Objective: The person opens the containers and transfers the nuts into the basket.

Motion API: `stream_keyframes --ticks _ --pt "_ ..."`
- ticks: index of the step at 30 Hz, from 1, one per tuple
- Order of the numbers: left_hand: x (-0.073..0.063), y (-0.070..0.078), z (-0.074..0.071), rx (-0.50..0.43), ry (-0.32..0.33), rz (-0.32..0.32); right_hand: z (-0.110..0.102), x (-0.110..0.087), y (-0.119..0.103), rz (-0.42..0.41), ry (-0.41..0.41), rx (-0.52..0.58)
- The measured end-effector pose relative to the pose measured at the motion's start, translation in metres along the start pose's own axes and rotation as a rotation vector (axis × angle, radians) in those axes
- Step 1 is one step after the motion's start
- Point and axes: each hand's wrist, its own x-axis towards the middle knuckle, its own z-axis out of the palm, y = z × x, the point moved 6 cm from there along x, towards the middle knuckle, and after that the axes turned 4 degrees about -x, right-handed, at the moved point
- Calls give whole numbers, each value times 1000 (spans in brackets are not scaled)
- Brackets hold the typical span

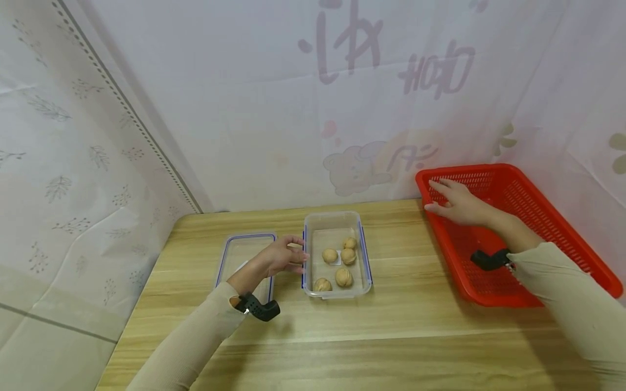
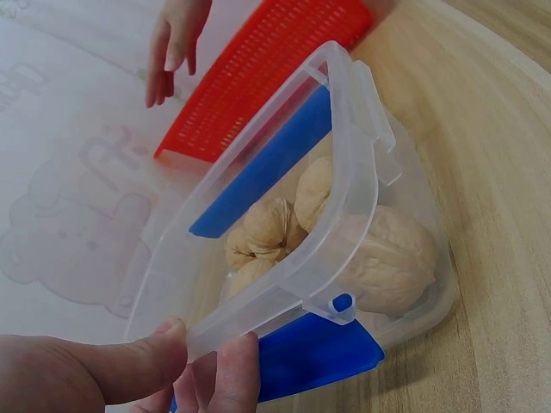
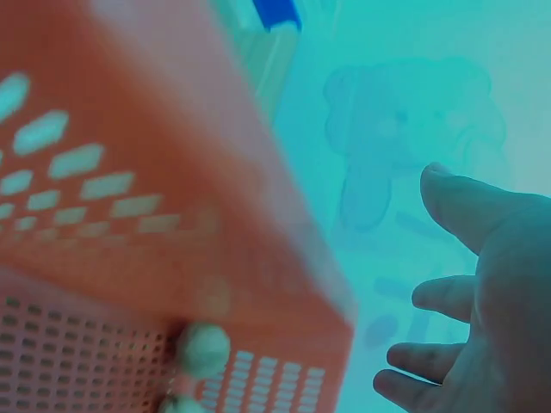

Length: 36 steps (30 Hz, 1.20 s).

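Observation:
A clear plastic container [image 1: 313,220] with blue side clips stands on the table, with several walnuts [image 1: 344,277] lying loose in it. My left hand [image 1: 285,255] is at its left side. In the left wrist view the thumb [image 2: 146,366] and fingers [image 2: 234,370] hold the container's rim between them. Over the left part of the red basket [image 1: 452,260] hovers my right hand [image 1: 457,203], fingers spread and holding nothing. The right wrist view shows walnuts [image 3: 204,350] down in the basket, partly cut off by the frame's lower edge.
A clear lid [image 1: 235,250] with a blue seal lies flat left of the container, partly covered by my left forearm. The wooden table [image 1: 342,347] ends against a printed white cloth [image 1: 254,136] at the back. More patterned cloth hangs on both sides.

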Motion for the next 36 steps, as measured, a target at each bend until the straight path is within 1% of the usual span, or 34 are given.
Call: stream_keyframes --ticks 4,11,15,19,24,30,36 --pt "1 1 -1 0 1 -2 3 1 -21 -44 8 -27" --pt "1 0 -1 7 5 -1 18 3 -55 -109 -26 -77" --pt "-1 1 -1 14 6 -4 26 4 -73 -138 -50 -64" --pt "-1 1 -1 19 2 1 36 6 -90 -189 -63 -52" --pt "-1 0 -1 24 2 3 49 13 -111 -255 -74 -42" --pt "0 -1 -2 25 1 11 62 21 -138 -309 -98 -34" --pt "-1 0 -1 24 0 9 70 28 -163 -357 -127 14"
